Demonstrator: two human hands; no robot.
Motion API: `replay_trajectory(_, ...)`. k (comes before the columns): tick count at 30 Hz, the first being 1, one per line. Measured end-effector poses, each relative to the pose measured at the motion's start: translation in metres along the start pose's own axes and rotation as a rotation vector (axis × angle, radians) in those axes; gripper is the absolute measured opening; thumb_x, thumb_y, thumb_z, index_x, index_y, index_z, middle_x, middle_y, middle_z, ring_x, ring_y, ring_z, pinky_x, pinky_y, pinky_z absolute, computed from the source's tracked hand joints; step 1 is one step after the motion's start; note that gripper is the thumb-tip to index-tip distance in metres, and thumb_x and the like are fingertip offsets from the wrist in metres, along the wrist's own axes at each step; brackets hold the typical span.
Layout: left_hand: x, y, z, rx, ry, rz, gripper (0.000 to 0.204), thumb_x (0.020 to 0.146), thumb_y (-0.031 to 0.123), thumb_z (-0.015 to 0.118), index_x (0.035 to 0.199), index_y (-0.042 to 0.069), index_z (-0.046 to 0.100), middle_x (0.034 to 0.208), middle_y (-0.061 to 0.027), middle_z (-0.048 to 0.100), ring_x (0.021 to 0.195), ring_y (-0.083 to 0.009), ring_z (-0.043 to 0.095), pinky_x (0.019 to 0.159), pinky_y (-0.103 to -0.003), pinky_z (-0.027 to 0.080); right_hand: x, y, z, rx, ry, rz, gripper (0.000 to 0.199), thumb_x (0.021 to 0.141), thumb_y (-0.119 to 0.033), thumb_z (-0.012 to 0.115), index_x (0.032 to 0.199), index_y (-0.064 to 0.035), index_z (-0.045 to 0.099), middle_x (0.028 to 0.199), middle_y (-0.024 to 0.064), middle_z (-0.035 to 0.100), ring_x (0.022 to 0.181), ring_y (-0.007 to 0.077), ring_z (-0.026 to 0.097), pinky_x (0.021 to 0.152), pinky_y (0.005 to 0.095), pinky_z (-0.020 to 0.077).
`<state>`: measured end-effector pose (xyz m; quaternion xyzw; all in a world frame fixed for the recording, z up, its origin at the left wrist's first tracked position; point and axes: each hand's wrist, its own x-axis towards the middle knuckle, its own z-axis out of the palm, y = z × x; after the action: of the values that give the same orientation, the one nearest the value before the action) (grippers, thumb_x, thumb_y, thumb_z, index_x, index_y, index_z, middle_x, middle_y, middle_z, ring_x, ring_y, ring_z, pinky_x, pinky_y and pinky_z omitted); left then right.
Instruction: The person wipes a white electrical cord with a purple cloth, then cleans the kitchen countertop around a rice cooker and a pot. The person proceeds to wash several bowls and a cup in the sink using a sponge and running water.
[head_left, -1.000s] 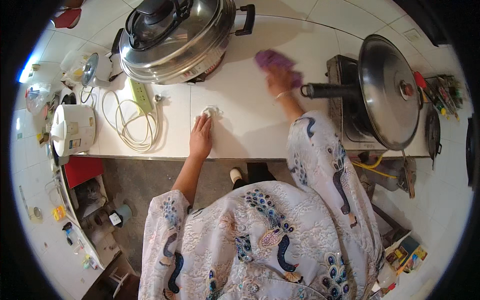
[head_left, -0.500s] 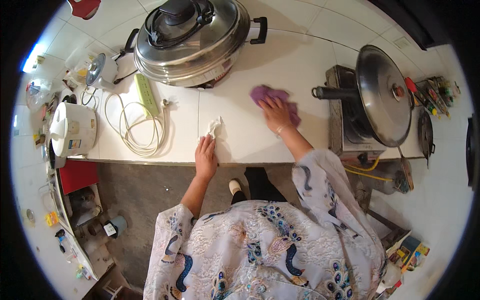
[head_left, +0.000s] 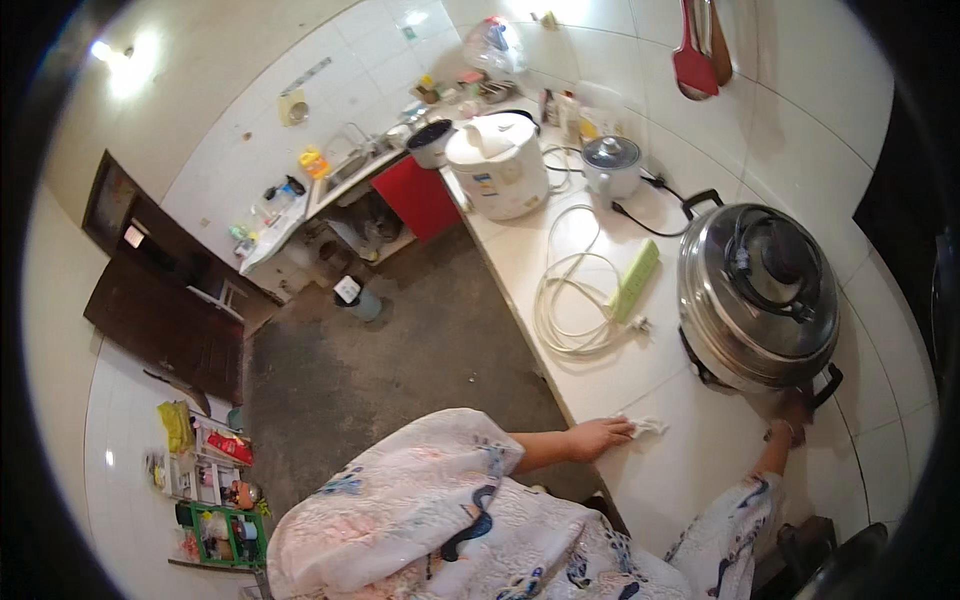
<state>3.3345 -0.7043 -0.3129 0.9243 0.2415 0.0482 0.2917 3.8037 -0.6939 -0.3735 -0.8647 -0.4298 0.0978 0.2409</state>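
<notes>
**Left hand (head_left: 600, 440) touched a white crumpled wad (head_left: 648, 426); right hand (head_left: 790, 412) was beside a steel pot (head_left: 745, 345)**

From my distant post, I saw the left hand low on the white counter (head_left: 655, 485), fingers together and nearly straight, tips touching the wad. I couldn't tell whether they pinched it or merely rested there. The wad lay just past those fingertips, on the side toward the right hand.

The right hand was blurred, close to the pot's black side handle (head_left: 830, 384); I couldn't tell how open it was or what, if anything, it held. The lidded pot stood just beyond it. Beyond the left hand lay a green power strip (head_left: 633, 280), and farther off stood a white rice cooker (head_left: 497, 172).
</notes>
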Motion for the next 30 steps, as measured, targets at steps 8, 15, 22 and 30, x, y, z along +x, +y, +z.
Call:
replay_trajectory(8,-0.021,-0.035,0.009,0.255,-0.115,0.045,0.052,0.073,-0.001,0.051,0.125,0.002,0.048,0.138,-0.0131,0.037,0.13,-0.027,0.03,0.107,-0.034,0.028,-0.106,0.051,-0.035,0.043,0.211,0.075,0.036,0.09,-0.02,0.045,0.122,-0.0051,0.048,0.106,0.0108,0.06,0.096,0.0228,0.056,0.078,0.036,0.0459)
replay_trajectory(15,-0.04,-0.029,-0.002,0.187,0.174,0.033,0.035,0.081,0.006,0.045,0.115,0.005,0.055,0.132,-0.0103,0.046,0.123,-0.0287,0.041,0.101,-0.039,0.034,-0.332,-0.018,-0.027,-0.395,0.1,0.026,0.045,0.084,-0.022,0.049,0.128,-0.0115,0.046,0.126,0.0138,0.049,0.115,0.0331,0.045,0.095,0.0459,0.0366)
replay_trajectory(22,-0.044,-0.023,-0.002,0.08,0.294,0.039,0.038,0.076,-0.001,0.048,0.113,0.002,0.057,0.132,-0.0122,0.046,0.124,-0.0315,0.04,0.102,-0.039,0.033,-0.384,-0.013,-0.054,-0.434,-0.194,0.184,0.053,0.091,-0.035,0.038,0.14,-0.0198,0.027,0.142,0.0147,0.031,0.127,0.0403,0.029,0.108,0.0452,0.0204)
replay_trajectory(30,-0.068,-0.053,-0.015,0.189,0.388,-0.059,0.033,0.078,0.001,0.049,0.111,0.001,0.056,0.127,-0.0131,0.05,0.12,-0.0319,0.044,0.098,-0.041,0.036,-0.193,-0.083,0.004,-0.408,-0.242,0.164,0.057,0.087,-0.042,0.036,0.14,-0.0259,0.024,0.147,0.001,0.021,0.13,0.0347,0.024,0.105,0.0494,0.0223)
